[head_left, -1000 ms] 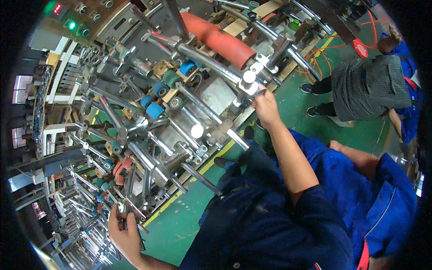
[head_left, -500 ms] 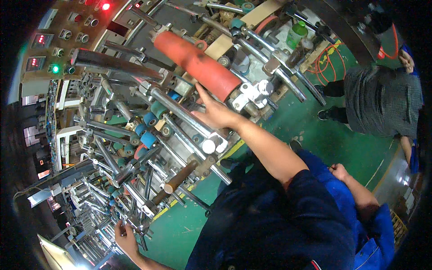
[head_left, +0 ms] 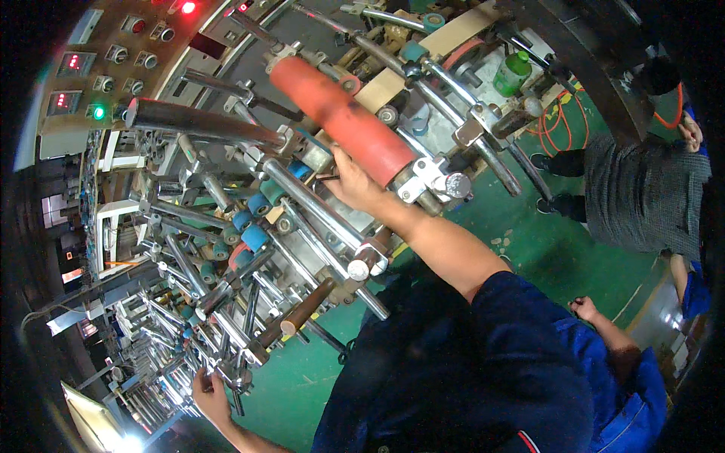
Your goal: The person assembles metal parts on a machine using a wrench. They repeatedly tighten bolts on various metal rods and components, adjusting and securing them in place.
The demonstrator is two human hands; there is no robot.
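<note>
In the middle of the view, my right hand (head_left: 353,183) reaches in among the machine's rods, just below a red roller (head_left: 343,117). Its index finger is stretched up beside the roller and its thumb is apart; the other fingers are partly hidden. A small dark bar (head_left: 325,179) shows at the thumb, and I cannot tell whether it is touched. A shiny metal rod (head_left: 313,204) runs just left of this hand. At the lower left, my left hand (head_left: 209,394) is beside a metal clamp (head_left: 236,371), fingers loosely bent and apart, with nothing visible in them.
A control panel (head_left: 121,57) with knobs and lit displays stands at the upper left. Blue rollers (head_left: 253,235) sit among crossing rods. A green bottle (head_left: 512,73) stands near an orange hose (head_left: 559,124). Two people are at the right, one in a dark grey apron (head_left: 630,189).
My right hand's index finger, which was extended farther out, is now drawn in closer under the red roller. The view has shifted slightly. My left hand stays beside the clamp.
</note>
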